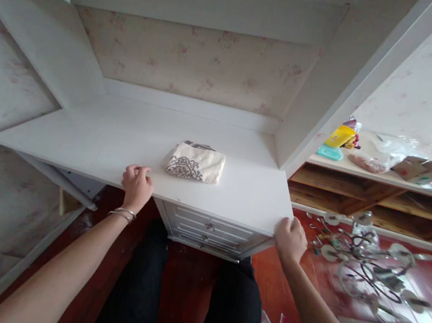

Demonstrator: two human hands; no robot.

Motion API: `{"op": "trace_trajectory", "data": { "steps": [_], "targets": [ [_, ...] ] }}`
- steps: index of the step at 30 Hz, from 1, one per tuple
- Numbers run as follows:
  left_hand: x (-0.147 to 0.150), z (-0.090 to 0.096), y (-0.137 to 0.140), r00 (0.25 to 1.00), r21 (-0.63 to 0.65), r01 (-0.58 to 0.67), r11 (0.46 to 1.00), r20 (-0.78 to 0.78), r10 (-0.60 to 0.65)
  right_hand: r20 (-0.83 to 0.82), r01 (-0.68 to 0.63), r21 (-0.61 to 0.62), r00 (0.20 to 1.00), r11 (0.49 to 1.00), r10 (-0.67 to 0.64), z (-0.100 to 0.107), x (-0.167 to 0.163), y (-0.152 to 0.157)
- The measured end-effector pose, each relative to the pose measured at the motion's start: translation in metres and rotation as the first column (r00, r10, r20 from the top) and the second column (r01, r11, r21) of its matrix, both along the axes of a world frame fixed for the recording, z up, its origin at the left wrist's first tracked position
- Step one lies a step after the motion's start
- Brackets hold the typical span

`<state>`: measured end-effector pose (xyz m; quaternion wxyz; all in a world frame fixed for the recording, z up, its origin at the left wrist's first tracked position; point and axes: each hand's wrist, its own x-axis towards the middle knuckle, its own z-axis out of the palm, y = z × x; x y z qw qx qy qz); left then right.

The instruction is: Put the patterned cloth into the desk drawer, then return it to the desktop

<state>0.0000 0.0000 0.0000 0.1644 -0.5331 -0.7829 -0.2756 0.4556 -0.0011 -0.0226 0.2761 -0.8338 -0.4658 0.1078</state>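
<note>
Left hand: the left hand (137, 186) is gripping the front edge of the white desk top (91, 134), fingers curled over it.
Right hand: the right hand (290, 240) is holding the desk's front right corner, closed around the edge.
Cloth: a folded cream cloth (196, 162) is lying on the desk, near the left hand but not touching it.
Drawers: small white drawers (210, 230) are sitting under the top.
Floor: a metal lamp (366, 260) is lying on the red floor.
</note>
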Motion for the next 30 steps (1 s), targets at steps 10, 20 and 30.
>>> {"op": "trace_trajectory", "data": {
  "steps": [10, 20, 30],
  "targets": [
    [0.154, -0.024, -0.097, 0.688, -0.459, 0.660, 0.595, 0.050, -0.724, -0.083, -0.084, -0.031, 0.993, 0.996, 0.081, 0.005, 0.005, -0.004],
    [0.179, -0.054, -0.075, 0.747, -0.570, 0.646, 0.508, 0.337, -0.573, -0.026, -0.144, -0.223, 0.990, 0.964, 0.141, 0.029, -0.004, -0.008],
    [0.184, -0.046, -0.064, 0.782, -0.608, 0.599, 0.521, 0.305, -0.543, 0.070, -0.168, -0.245, 0.979, 0.955, 0.191, 0.028, -0.004, -0.027]
  ]
}}
